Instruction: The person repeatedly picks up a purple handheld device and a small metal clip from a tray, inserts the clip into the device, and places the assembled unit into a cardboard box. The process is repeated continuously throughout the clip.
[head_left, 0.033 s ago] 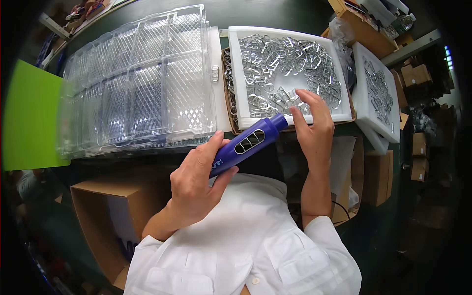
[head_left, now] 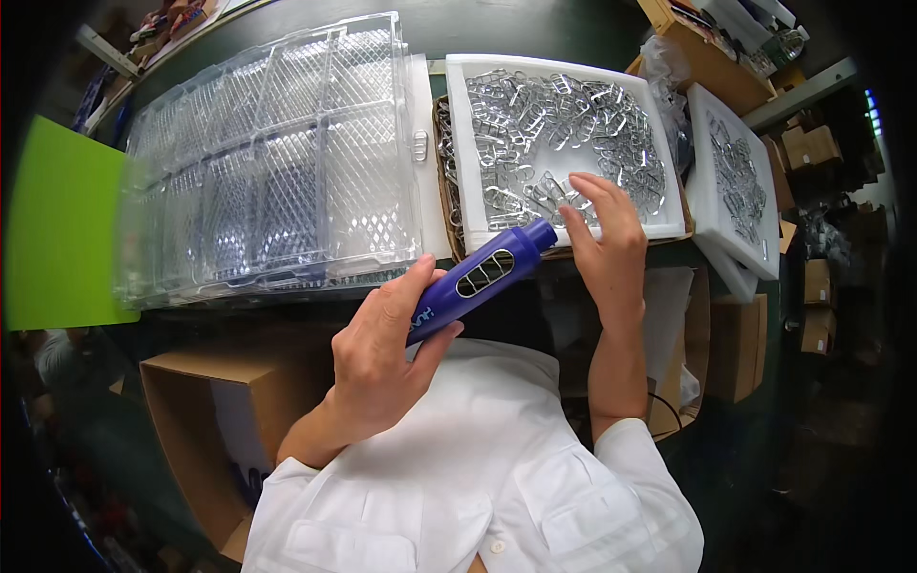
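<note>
As seen in the head view, left hand [head_left: 377,334]: grip closed round the lower part of a blue tube [head_left: 475,285], which slants up rightward, tip near the front edge of a white tray [head_left: 460,172]. Right hand [head_left: 611,239]: thumb and fingers parted, no item visible between them, over the tray's front edge; gap between tube tip and thumb. Metal clips [head_left: 521,105]: heaped inside the tray, bare patch mid-floor. Clear plastic boxes [head_left: 368,181]: left, narrow gap to tray. Table [head_left: 468,33]: green strip beyond the far edges.
</note>
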A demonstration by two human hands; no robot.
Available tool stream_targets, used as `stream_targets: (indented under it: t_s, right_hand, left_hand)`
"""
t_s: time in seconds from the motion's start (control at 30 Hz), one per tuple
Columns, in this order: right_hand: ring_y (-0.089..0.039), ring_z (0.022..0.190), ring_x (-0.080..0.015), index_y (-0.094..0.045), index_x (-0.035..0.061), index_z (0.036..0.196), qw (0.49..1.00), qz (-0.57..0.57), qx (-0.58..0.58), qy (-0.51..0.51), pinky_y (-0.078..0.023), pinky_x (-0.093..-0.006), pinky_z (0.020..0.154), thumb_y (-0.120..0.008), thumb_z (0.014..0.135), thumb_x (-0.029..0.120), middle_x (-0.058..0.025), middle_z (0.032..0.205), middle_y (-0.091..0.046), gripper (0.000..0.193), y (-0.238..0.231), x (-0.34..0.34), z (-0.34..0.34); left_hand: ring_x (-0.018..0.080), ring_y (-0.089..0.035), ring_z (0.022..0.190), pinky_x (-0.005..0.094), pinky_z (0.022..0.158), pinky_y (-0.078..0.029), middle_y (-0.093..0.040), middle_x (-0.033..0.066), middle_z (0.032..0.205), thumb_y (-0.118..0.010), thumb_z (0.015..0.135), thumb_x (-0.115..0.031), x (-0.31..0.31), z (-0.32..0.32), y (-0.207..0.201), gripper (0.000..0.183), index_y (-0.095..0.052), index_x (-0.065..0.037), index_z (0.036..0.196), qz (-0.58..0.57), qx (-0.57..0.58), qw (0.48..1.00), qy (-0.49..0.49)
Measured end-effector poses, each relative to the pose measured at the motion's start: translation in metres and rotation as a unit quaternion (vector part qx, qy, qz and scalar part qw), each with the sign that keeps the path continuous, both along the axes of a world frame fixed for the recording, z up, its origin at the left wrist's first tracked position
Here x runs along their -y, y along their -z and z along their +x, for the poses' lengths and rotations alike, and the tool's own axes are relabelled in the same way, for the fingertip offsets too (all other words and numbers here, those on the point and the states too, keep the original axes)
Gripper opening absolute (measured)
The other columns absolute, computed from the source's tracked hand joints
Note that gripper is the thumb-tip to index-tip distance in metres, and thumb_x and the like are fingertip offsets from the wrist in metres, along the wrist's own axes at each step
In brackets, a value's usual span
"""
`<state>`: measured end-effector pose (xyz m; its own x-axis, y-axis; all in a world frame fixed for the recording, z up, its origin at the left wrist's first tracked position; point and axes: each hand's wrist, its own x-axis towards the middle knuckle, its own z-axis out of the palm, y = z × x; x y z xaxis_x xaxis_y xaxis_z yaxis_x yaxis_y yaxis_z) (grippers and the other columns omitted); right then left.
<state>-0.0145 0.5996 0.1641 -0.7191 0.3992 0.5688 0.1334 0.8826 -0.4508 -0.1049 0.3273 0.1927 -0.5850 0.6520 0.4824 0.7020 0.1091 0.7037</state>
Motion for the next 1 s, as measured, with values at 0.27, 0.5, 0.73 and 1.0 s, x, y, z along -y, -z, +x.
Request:
stream_targets:
  t_s: [0.27,0.5,0.73,1.0]
  right_hand:
    - [-0.067,0.104,-0.0301,-0.074,0.0043,0.107,0.991,0.044,0.109,-0.062,-0.056,-0.0429,0.088,-0.079,0.084,0.008,-0.0081,0.113,-0.07,0.025,0.01,-0.009,-0.038]
    - [-0.067,0.099,-0.0286,-0.072,0.0033,0.093,0.996,0.037,0.056,-0.052,-0.055,-0.0423,0.083,-0.077,0.083,0.004,-0.0065,0.111,-0.07,0.011,0.015,-0.012,-0.032]
    - [-0.069,0.1,-0.0314,-0.071,0.0024,0.102,0.999,-0.049,-0.021,0.001,-0.056,-0.0396,0.084,-0.076,0.085,0.002,-0.0127,0.121,-0.07,0.018,0.009,-0.019,-0.018]
    - [-0.064,0.126,-0.0245,-0.022,-0.0055,0.162,0.638,-0.712,-0.078,-0.283,-0.053,-0.0395,0.105,-0.068,0.1,0.002,-0.0265,0.141,-0.062,0.077,-0.016,0.004,0.013]
  left_hand:
    - [0.0352,-0.075,0.096,0.0397,0.082,-0.062,-0.073,0.0215,0.113,-0.089,0.078,-0.001,-0.01,-0.01,-0.009,0.071,-0.056,0.001,0.14,-0.041,-0.031,0.998,-0.037]
    - [0.0297,-0.075,0.098,0.0357,0.084,-0.061,-0.073,0.0191,0.116,-0.089,0.078,0.0,-0.029,-0.014,-0.024,0.061,-0.06,-0.001,0.131,-0.074,-0.039,0.995,-0.059]
    - [0.0358,-0.075,0.097,0.0383,0.076,-0.064,-0.071,0.0217,0.115,-0.089,0.076,0.0,-0.055,-0.012,-0.025,0.058,-0.06,-0.001,0.127,-0.074,-0.095,0.992,-0.03]
    - [0.0331,-0.075,0.095,0.0359,0.072,-0.065,-0.066,0.0208,0.123,-0.091,0.075,-0.001,-0.077,0.017,-0.01,0.07,-0.057,-0.002,0.137,-0.054,-0.024,0.998,-0.004]
